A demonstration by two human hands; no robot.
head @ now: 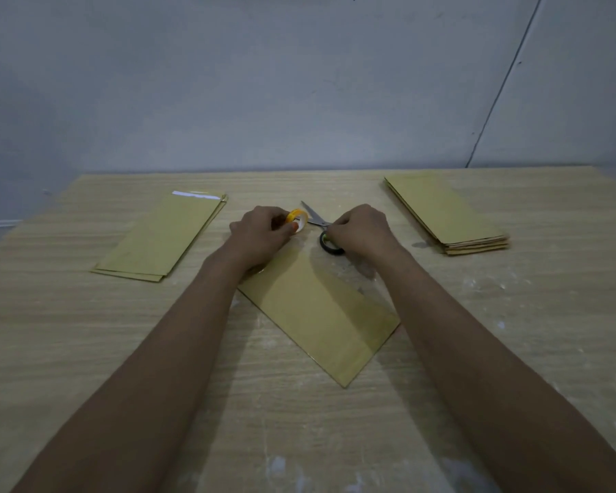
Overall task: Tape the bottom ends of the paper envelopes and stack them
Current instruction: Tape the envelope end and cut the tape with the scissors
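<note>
One yellow-brown paper envelope (317, 311) lies at an angle in the middle of the wooden table (86, 350), between my forearms. My left hand (258, 233) grips a small roll of tape (297, 219) with a yellow core, just above the envelope's far end. My right hand (361, 229) is curled round the black handles of a pair of scissors (319, 222), whose blades point away to the left, behind the tape roll. The two hands are close together.
A small pile of envelopes (164, 236), with a white strip at its far end, lies at the left. A thicker stack of envelopes (445, 211) lies at the right. A grey wall rises behind the table's far edge. White smudges mark the tabletop near me.
</note>
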